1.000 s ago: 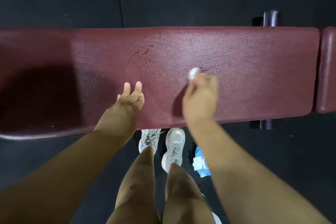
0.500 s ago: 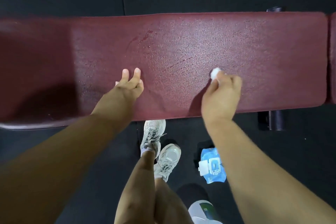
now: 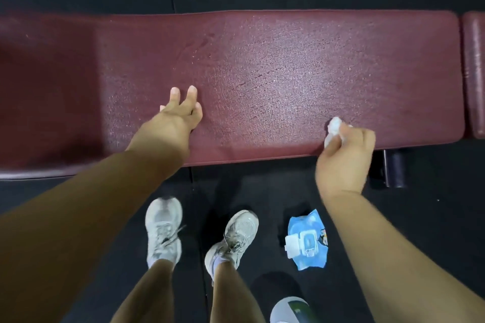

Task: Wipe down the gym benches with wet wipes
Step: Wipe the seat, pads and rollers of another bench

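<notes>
A crumpled wet wipe (image 3: 333,130) is gripped in the curled right hand (image 3: 343,160) at the near edge of the bench (image 3: 288,65). The left hand (image 3: 178,115) is rested on the pad with fingers spread, nothing held. The wipe is judged soft, light and slippery, best bunched firmly.

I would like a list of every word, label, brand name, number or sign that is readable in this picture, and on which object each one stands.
No text can be read.
Wipes pack on the floor: small coloured print beside its white flap, too blurred to read.
White container at the bottom edge: dark green label, nothing legible.
Bench pad, wipe and shoes: no text visible.
</notes>
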`<act>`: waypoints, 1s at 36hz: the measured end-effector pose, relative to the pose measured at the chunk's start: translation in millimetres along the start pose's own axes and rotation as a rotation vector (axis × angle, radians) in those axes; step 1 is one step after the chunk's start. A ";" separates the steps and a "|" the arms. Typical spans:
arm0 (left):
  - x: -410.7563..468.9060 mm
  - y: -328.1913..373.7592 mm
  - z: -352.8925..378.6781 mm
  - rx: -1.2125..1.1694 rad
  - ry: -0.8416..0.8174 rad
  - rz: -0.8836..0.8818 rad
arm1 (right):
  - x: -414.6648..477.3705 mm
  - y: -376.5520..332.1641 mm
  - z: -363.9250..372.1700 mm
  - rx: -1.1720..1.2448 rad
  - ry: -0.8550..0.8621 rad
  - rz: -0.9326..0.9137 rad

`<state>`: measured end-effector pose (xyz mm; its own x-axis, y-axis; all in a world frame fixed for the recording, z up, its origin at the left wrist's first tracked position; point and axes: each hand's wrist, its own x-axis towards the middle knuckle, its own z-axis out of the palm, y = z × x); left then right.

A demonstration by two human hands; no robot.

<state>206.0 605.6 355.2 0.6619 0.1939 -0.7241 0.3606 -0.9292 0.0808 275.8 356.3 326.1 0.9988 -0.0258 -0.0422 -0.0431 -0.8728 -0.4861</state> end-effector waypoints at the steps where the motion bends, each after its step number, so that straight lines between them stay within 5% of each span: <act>1: 0.6 -0.7 1.0 -0.013 0.010 0.002 | -9.5 -4.8 7.5 0.003 0.041 0.021; 8: -6.5 -7.8 8.9 -0.062 0.094 0.079 | -89.6 -69.1 58.8 0.175 -0.099 -0.269; 13: -7.7 -22.2 3.0 -0.070 0.120 0.165 | -77.8 -57.1 45.0 0.056 -0.263 -0.432; 20: -31.0 -72.4 26.9 -0.079 0.303 0.326 | -48.1 -43.3 19.1 0.038 -0.023 0.022; 23: -45.4 -93.6 27.0 -0.093 0.292 0.239 | -68.1 -69.4 43.3 0.036 0.044 0.066; 31: -53.1 -122.2 22.3 -0.077 0.160 0.173 | -146.2 -156.5 92.5 0.038 -0.510 -0.468; 36: -50.0 -120.6 15.5 -0.041 0.088 0.163 | -110.7 -127.8 70.5 0.009 -0.398 -0.489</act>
<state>119.2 703.0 371.0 0.7681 0.0703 -0.6365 0.2694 -0.9372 0.2215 169.0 505.1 331.3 0.8177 0.5600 -0.1337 0.4142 -0.7335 -0.5389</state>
